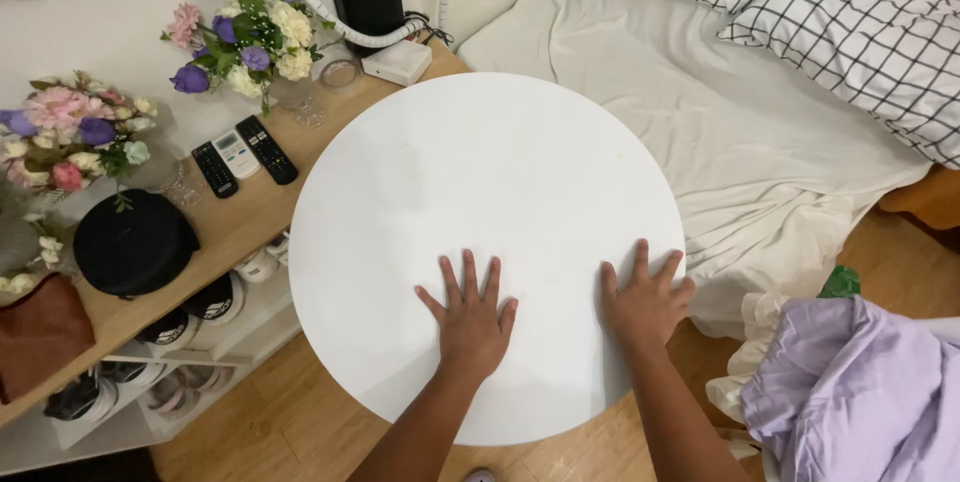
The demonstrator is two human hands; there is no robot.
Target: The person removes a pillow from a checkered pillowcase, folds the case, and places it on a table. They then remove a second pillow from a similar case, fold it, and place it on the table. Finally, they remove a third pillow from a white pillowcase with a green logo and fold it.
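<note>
White round table (480, 162) looked stiff, smooth, probably slippery; best gripped at its rim. Left hand (472, 320) and right hand (643, 304) lay flat near the front edge, fingers spread, holding nothing.

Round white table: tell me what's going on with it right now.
A person has both hands flat on the round white table, fingers spread: the left hand near the middle of the near side, the right hand by the right edge. Neither holds anything. A bed with a white sheet lies to the right, a wooden shelf with three remotes to the left.
</note>
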